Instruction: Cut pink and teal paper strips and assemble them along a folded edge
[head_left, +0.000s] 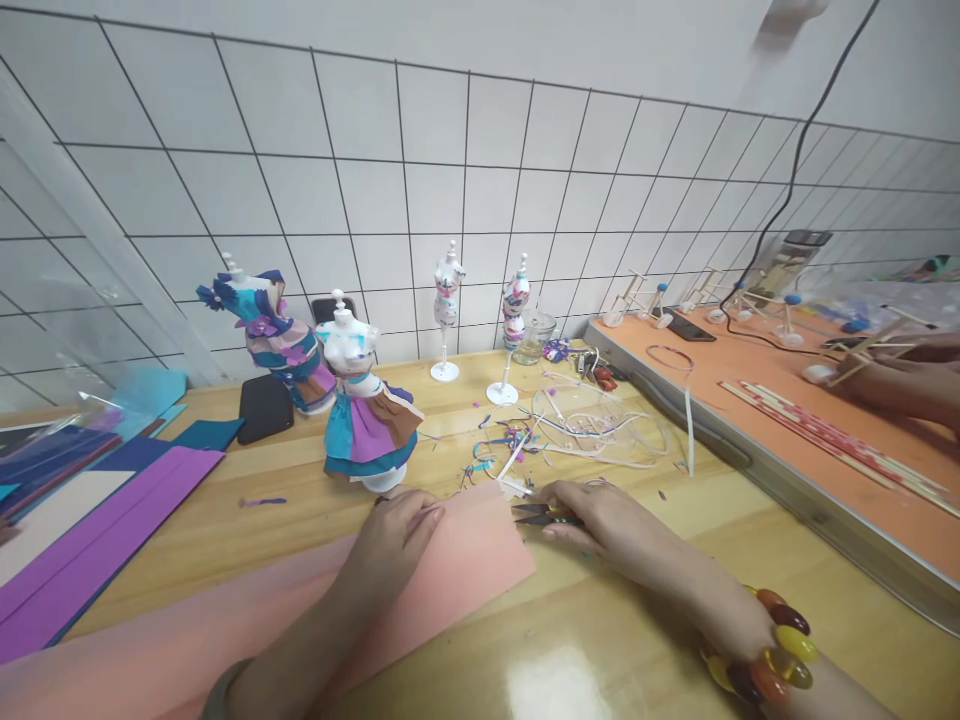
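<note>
My left hand (394, 545) lies on a long pink sheet (450, 575) on the wooden table, fingers loosely curled and pressing it down near its far edge. My right hand (600, 520) is closed on small dark scissors (536, 515), whose blades point left at the sheet's right end. A beaded bracelet (772, 645) is on my right wrist. Just beyond the hands stands a small mannequin (364, 420) dressed in teal, purple and brown layers.
A second dressed mannequin (274, 340), two thin mannequins on stands (446, 310), a black phone (264, 408) and a glass jar (534, 337) stand near the tiled wall. Purple and blue sheets (82, 530) lie left. Scraps and clear strips (592, 430) litter the middle. Another person's hand (900, 380) works on the orange table.
</note>
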